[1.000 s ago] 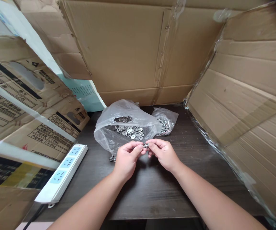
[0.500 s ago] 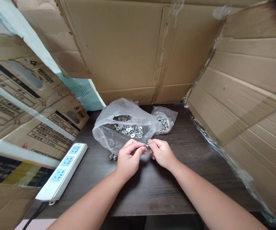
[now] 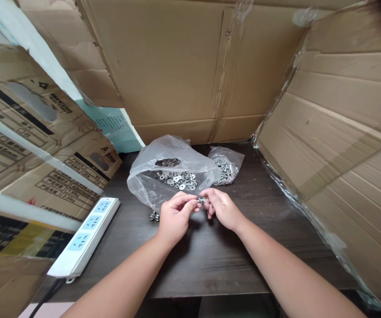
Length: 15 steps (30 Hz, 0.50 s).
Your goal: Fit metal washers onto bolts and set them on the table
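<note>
Above the dark tabletop, my left hand [image 3: 176, 216] is closed, pinching a small silver bolt [image 3: 201, 200] between thumb and fingertips. The bolt's outer end points right; a washer or nut seems to sit on it, too small to be sure. My right hand [image 3: 222, 208] is at that end with its fingers loosened and apart, gripping nothing; whether a fingertip touches the bolt I cannot tell. Just beyond both hands lies an open clear plastic bag [image 3: 139, 187] holding many loose metal washers [image 3: 180, 179]. Several bolts with hardware on them [image 3: 154, 216] rest left of my left hand.
A smaller clear bag of screws [image 3: 226, 170] lies behind my right hand. On the left, a white power strip [image 3: 84, 236] with a black cable sits on the table [image 3: 243, 269]. Cardboard walls [image 3: 177, 66] enclose the back and both sides.
My right fingers have loosened from the bolt's end and spread apart, showing more of it. My left hand keeps its pinch. The view has shifted very slightly.
</note>
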Each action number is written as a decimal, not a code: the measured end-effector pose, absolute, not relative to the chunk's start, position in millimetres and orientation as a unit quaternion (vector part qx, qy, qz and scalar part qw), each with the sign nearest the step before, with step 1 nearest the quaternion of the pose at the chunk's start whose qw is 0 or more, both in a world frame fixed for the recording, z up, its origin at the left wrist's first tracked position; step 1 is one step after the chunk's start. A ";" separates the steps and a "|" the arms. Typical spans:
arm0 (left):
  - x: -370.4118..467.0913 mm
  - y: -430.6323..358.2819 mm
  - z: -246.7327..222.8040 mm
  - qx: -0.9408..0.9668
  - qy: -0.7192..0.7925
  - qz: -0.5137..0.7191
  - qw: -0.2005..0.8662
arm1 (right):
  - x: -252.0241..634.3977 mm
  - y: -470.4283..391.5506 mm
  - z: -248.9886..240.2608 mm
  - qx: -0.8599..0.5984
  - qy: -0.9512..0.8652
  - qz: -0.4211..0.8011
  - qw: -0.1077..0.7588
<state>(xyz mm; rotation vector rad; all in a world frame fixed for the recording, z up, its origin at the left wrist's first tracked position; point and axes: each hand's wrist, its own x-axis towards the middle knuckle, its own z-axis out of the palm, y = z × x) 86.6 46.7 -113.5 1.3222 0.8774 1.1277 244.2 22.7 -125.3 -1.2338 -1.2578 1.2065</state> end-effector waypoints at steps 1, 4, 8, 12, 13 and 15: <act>86.4 48.0 -114.6 0.540 0.371 0.480 0.583 | 245.9 21.9 -122.7 -0.480 -0.523 0.503 0.493; 85.4 50.3 -117.1 0.489 0.355 0.486 0.632 | 249.1 19.1 -116.1 -0.435 -0.541 0.515 0.503; 85.2 49.2 -113.7 0.459 0.346 0.462 0.675 | 247.9 16.1 -112.0 -0.457 -0.536 0.506 0.498; 86.1 47.7 -107.7 0.451 0.378 0.461 0.664 | 244.1 14.5 -110.1 -0.470 -0.545 0.481 0.501; 86.1 47.7 -107.0 0.454 0.381 0.462 0.659 | 243.2 14.1 -109.5 -0.472 -0.551 0.474 0.499; 85.3 48.1 -107.1 0.463 0.380 0.466 0.651 | 241.4 13.4 -108.5 -0.478 -0.562 0.459 0.495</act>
